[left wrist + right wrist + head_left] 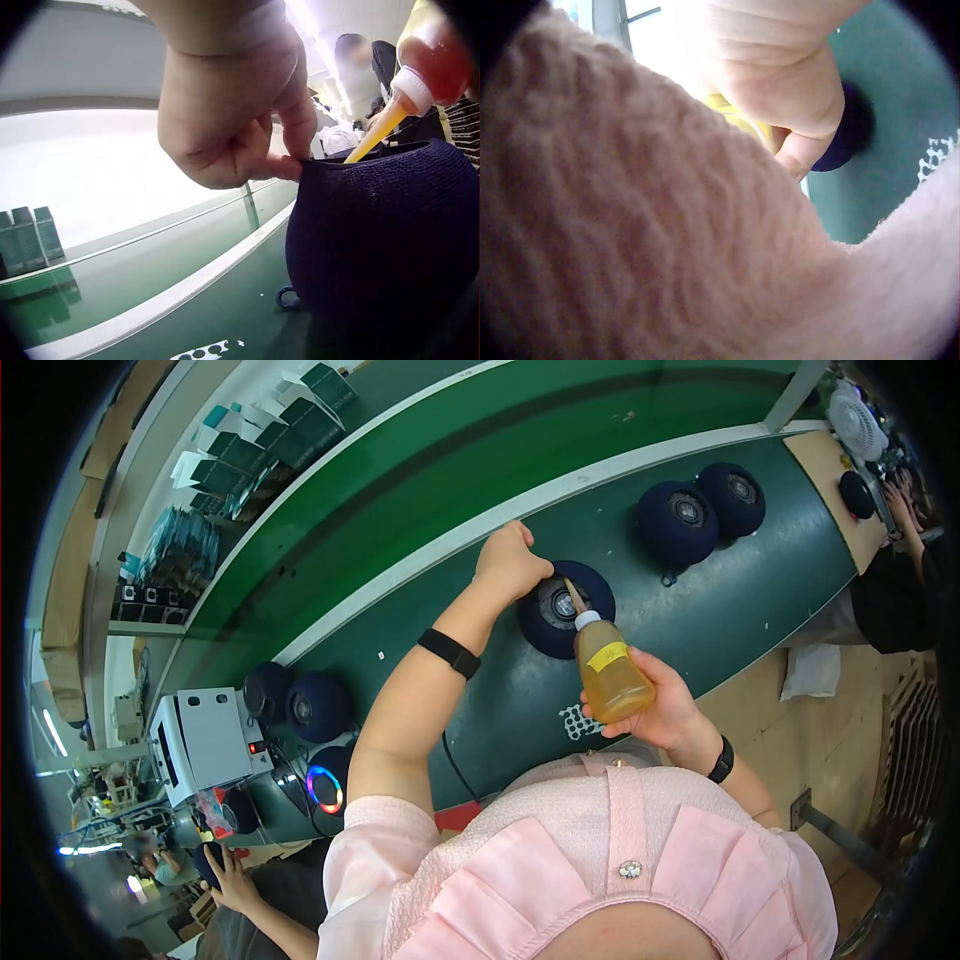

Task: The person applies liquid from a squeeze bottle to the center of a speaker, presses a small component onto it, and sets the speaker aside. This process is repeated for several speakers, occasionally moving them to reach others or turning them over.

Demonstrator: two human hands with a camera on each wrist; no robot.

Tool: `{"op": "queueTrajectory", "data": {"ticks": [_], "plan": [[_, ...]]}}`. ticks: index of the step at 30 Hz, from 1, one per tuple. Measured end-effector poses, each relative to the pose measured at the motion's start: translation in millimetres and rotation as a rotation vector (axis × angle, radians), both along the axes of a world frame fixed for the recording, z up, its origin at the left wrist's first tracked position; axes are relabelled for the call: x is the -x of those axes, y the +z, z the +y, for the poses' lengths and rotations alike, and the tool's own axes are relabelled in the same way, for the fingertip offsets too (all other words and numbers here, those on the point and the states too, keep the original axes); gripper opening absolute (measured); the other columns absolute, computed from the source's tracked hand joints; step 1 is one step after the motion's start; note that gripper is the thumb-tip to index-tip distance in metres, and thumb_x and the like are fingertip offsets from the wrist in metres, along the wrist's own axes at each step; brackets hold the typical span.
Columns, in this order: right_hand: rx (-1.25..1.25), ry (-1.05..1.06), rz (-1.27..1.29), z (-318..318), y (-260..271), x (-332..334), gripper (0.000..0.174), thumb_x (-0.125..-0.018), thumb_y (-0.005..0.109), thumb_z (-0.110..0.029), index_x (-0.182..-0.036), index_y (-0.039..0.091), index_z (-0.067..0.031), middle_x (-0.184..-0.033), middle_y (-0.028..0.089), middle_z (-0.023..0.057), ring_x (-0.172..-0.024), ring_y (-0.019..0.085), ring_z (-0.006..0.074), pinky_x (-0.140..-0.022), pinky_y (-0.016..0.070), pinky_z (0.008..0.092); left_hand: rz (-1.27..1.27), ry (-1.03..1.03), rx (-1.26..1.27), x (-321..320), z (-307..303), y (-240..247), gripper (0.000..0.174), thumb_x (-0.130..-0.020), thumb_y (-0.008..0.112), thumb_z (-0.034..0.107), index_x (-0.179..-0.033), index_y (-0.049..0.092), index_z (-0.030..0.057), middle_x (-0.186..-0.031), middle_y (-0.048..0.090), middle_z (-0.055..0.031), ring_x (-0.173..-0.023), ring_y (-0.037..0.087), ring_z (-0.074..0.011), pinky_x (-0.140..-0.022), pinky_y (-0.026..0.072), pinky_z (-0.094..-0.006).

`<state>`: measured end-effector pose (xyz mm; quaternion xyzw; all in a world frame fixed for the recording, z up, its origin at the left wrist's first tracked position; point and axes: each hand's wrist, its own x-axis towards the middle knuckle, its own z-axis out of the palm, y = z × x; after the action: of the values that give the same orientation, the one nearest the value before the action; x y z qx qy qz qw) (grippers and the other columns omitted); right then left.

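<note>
A round, navy fabric-covered speaker (545, 638) sits on the green bench, its open top with a dark inner face turned up. At its far-left rim my left hand (512, 565) pinches the edge of the fabric between thumb and finger, seen close in the left wrist view. My right hand (665, 705) grips a squeeze bottle (612, 685) of amber liquid with a yellow label. The bottle is tilted, and its long nozzle (379, 133) points inside the speaker's rim, close to the pinched fabric. Clothing hides most of the right wrist view.
Two more navy speakers (678, 523) stand farther right on the bench. Others (318, 707) are at the left beside a white box-shaped machine (205, 745). A white perforated sheet (580, 723) lies near the bench's front edge. Other people's hands (235, 880) work at both ends.
</note>
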<state>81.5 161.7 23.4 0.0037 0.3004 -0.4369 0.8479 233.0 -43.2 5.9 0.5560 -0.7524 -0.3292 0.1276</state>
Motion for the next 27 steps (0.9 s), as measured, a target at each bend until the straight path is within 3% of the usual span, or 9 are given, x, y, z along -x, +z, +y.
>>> {"op": "queueTrajectory", "data": {"ticks": [2, 8, 11, 18, 27], "plan": [[0.002, 0.011, -0.006, -1.6, 0.0, -1.7, 0.049, -0.092, 0.035, -0.041, -0.122, 0.042, -0.0021, -0.103, 0.058, 0.0208, -0.090, 0.062, 0.0318, -0.058, 0.0575, 0.0405, 0.094, 0.114, -0.153, -4.8, 1.9, 1.4, 0.035, -0.054, 0.070, 0.004, -0.078, 0.045, 0.0043, -0.064, 0.050, -0.0056, -0.056, 0.050, -0.0161, -0.049, 0.0400, -0.0290], [-0.007, -0.001, -0.030, -7.2, 4.9, -0.5, 0.050, -0.092, 0.034, -0.041, -0.122, 0.042, -0.0017, -0.101, 0.058, 0.0210, -0.090, 0.062, 0.0321, -0.058, 0.0575, 0.0394, 0.277, 0.266, -0.260, -15.4, 10.9, -6.7, 0.035, -0.054, 0.070, 0.002, -0.074, 0.042, 0.0069, -0.064, 0.040, -0.0004, -0.056, 0.040, -0.0119, -0.046, 0.0340, -0.0264], [-0.017, -0.010, -0.039, -8.2, 3.3, 0.5, 0.051, -0.092, 0.034, -0.042, -0.122, 0.043, -0.0017, -0.100, 0.058, 0.0210, -0.089, 0.062, 0.0321, -0.057, 0.0572, 0.0394, 0.334, 0.307, -0.322, -20.2, 17.7, -10.6, 0.034, -0.054, 0.069, 0.002, -0.078, 0.045, 0.0027, -0.067, 0.045, -0.0034, -0.059, 0.045, -0.0136, -0.050, 0.0394, -0.0277], [-0.029, 0.022, -0.036, -6.1, 2.3, -6.3, 0.048, -0.094, 0.034, -0.040, -0.122, 0.041, -0.0017, -0.104, 0.057, 0.0208, -0.092, 0.061, 0.0335, -0.061, 0.0566, 0.0420, 0.378, 0.356, -0.311, -17.6, 26.4, -5.7, 0.034, -0.055, 0.070, 0.002, -0.074, 0.043, 0.0063, -0.068, 0.040, -0.0012, -0.060, 0.041, -0.0121, -0.051, 0.0371, -0.0263], [-0.079, -0.021, 0.003, -4.8, -3.2, -14.5, 0.046, -0.094, 0.035, -0.038, -0.122, 0.041, -0.0021, -0.105, 0.056, 0.0221, -0.092, 0.060, 0.0348, -0.059, 0.0577, 0.0433, 0.342, 0.339, -0.262, -17.6, 26.5, -8.8, 0.034, -0.055, 0.069, 0.002, -0.079, 0.045, 0.0034, -0.068, 0.046, -0.0040, -0.059, 0.045, -0.0141, -0.050, 0.0393, -0.0281]]}}
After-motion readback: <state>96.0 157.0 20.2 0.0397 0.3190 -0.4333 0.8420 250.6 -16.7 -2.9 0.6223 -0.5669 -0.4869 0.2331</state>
